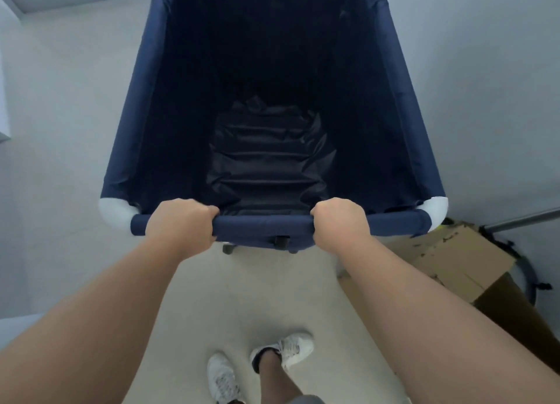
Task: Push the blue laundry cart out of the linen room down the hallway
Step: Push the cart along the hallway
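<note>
The blue laundry cart [142, 106] fills the upper middle of the head view, a deep navy fabric bin with white corner joints and small dark wheels under its near end. Its inside is dark, and a crumpled dark liner lies at the bottom. My left hand [181, 225] is wrapped around the near top rail [263, 223], left of its middle. On the same rail, right of its middle, my right hand [341, 225] is closed. Both arms are stretched forward.
White walls stand close on both sides of the cart. A brown cardboard box [448, 258] sits on the floor at the right, with a metal bar and a dark hoop behind it. My feet in white shoes [291, 347] stand on the pale floor.
</note>
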`<state>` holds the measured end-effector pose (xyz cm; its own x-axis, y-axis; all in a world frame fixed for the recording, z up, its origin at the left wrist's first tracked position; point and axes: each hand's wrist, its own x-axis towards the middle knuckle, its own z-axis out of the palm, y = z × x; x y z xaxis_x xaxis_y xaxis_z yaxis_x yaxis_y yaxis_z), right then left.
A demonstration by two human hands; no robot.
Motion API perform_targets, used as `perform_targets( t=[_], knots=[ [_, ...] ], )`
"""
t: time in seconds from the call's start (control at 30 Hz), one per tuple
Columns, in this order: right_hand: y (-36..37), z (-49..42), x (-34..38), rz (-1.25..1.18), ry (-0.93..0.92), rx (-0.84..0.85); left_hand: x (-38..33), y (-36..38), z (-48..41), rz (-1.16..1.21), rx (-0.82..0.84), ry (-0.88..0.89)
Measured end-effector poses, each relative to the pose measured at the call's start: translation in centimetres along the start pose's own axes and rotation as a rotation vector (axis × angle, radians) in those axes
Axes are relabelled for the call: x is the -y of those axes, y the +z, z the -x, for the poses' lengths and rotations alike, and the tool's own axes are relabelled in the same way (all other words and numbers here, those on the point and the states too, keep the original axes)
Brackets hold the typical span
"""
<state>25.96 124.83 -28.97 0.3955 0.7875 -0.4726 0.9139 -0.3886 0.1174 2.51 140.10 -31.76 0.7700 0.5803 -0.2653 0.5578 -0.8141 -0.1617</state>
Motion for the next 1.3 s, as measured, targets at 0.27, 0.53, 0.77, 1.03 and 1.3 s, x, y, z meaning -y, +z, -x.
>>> perform_targets(
  t=[0.27,0.53,0.77,1.03,1.3],
  knots=[
    [-0.7,-2.4,-0.6,-0.082,0.062,0.085,1.9,-1.5,-5.5,-0.077,0.018,0.047],
    [-2.4,-5.6,-5.3,-0.063,0.134,0.065,-0.5,-3.3,-10.9,-0.017,-0.024,0.104],
    [-5.2,-9.7,-7.3,-0.096,0.179,0.095,0.1,-4.4,-16.1,0.015,-0.032,0.116],
    [-6.6,-13.7,-9.1,-0.085,0.185,0.036,1.0,-5.3,-21.0,0.028,-0.026,0.142],
    [-7.8,-17.3,-13.5,-0.057,0.143,0.033,-0.8,-7.0,-25.2,0.036,0.0,0.102]
  ],
)
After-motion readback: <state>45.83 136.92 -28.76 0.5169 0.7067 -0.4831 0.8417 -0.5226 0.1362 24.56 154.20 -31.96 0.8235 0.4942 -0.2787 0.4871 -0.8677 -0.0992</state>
